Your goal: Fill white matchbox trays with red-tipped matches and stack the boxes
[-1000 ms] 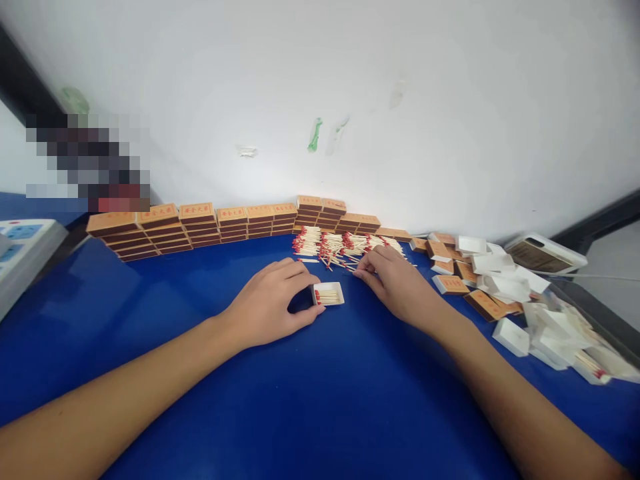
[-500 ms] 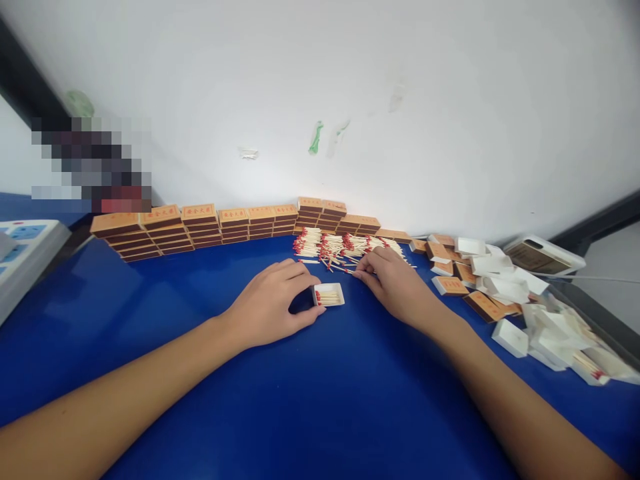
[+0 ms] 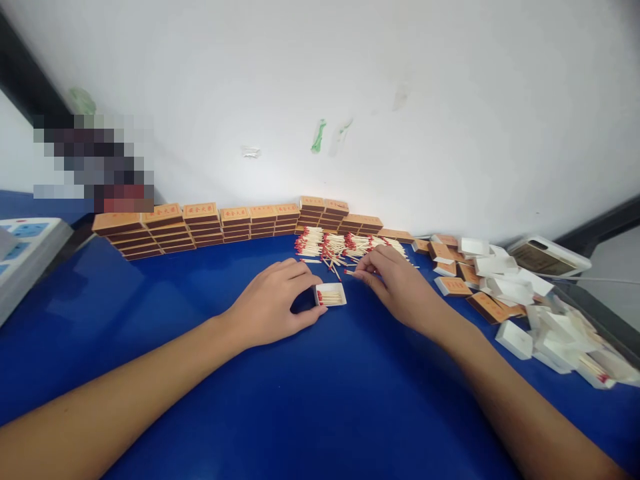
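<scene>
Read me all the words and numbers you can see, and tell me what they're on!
"安全火柴": in red on top of stacked matchboxes, clearest toward the left.
Loose orange matchboxes, right side: red print, too small and blurred to read.
White device, far right: any lettering too blurred to read.
Blue-printed stack, far left: no words readable.
No numbers readable.

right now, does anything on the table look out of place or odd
One tray at the far right looks odd: it holds matches yet lies among jumbled white trays, apart from the match pile.
</scene>
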`<state>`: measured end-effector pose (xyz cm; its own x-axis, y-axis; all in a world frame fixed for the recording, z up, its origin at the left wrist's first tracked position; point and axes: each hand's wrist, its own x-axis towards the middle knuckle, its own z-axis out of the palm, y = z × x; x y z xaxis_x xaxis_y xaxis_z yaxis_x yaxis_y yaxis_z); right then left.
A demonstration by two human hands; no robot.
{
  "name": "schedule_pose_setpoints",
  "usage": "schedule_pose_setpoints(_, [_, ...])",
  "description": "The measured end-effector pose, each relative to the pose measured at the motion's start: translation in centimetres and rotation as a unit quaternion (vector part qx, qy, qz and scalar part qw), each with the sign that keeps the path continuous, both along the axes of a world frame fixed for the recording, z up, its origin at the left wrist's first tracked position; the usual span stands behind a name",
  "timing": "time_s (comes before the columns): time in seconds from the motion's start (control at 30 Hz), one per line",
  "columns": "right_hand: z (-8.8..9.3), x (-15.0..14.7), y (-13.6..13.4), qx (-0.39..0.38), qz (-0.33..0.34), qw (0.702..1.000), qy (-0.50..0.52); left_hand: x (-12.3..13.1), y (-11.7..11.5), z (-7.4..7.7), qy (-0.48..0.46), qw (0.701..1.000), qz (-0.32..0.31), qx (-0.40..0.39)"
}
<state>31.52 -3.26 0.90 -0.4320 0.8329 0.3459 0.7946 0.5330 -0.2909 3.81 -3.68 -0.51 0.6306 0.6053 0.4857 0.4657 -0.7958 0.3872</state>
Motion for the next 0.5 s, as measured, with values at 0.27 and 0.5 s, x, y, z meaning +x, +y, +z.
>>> schedule_pose_setpoints(0.27, [0.3, -3.9, -2.6, 0.023, 0.064, 0.998, -0.002, 0.1, 0.0, -0.1, -0.010, 1.000, 0.000, 0.003])
schedule_pose_setpoints(0.5, [0.1, -3.0, -2.1, 0.011, 0.044, 0.999, 0.026, 0.1, 0.0, -0.1, -0.005, 1.000, 0.000, 0.000])
